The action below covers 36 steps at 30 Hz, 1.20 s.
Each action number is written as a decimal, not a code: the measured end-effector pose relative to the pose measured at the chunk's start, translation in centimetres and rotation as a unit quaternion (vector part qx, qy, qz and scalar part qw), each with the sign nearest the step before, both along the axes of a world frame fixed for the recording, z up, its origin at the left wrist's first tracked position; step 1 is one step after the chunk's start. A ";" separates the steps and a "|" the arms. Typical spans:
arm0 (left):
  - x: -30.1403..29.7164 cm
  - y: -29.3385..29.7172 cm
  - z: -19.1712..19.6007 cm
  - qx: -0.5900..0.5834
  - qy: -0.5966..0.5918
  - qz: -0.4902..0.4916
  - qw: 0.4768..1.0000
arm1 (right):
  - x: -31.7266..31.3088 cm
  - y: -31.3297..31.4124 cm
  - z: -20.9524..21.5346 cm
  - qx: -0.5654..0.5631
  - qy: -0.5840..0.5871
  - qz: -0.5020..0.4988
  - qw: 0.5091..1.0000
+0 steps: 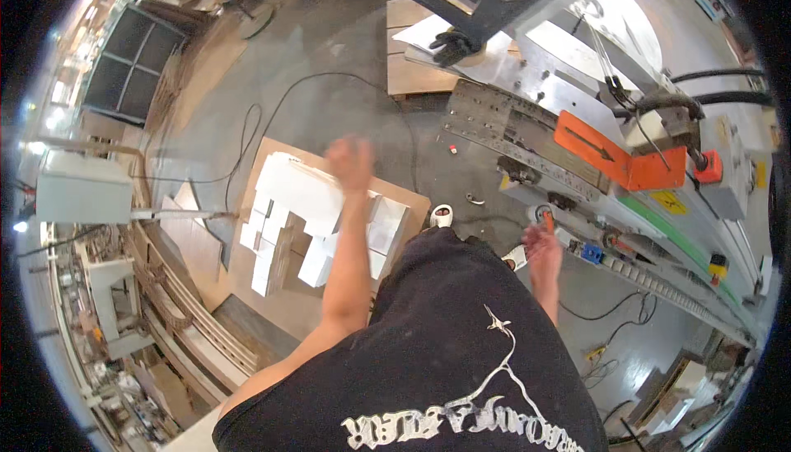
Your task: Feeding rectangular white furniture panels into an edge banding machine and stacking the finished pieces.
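My left hand [352, 162] is stretched out over white panels [298, 192], which stand in uneven stacks on a brown board [329, 293]. Motion smears its fingers, so their shape does not show, and I can make out nothing in them. Low on the right, my right hand [541, 252] hangs beside the long machine [560, 155]. A small orange part [547, 220] shows right by its fingertips; whether they touch it I cannot tell. The fingers of this hand are blurred too.
The machine carries an orange guard [587, 145] with an arrow and a red button [706, 167]. A black glove [453, 46] lies on its far end. A dark cable [284, 99] loops across the grey floor. A grey box [85, 187] stands at left.
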<state>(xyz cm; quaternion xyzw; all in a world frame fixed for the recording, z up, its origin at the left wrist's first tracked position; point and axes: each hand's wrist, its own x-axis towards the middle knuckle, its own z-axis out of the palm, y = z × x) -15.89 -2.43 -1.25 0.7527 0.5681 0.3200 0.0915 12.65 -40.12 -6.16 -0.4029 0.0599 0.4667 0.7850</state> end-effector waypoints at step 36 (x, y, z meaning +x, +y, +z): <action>10.5 3.5 1.7 -0.458 -0.478 -0.071 0.746 | -2.4 17.0 12.1 -0.068 -0.207 0.150 0.964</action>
